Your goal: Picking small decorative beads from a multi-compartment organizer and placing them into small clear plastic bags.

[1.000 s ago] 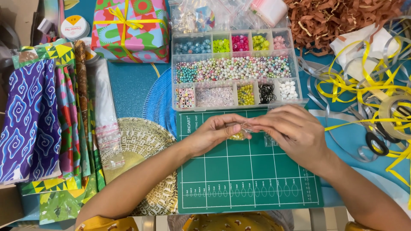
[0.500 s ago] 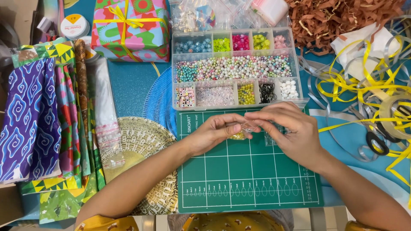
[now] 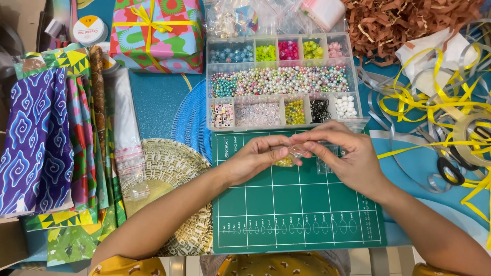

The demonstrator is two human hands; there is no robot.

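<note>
head cam, bead bag btwn hands

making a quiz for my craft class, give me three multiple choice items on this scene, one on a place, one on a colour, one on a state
1. Where does the clear plastic compartment bead box lie?
A. beyond the green gridded cutting mat
B. on the mat
C. left of the wrapped gift

2. What colour is the ribbon on the patterned wrapped gift box?
A. silver
B. yellow
C. red

3. How is the small clear plastic bag of yellow beads held?
A. lying free on the mat
B. by one hand
C. between the left hand and the right hand

Answers: 1 A, the box sits past the mat's far edge. 2 B, a yellow bow crosses the gift. 3 C, the fingertips of both hands meet on it.
</note>
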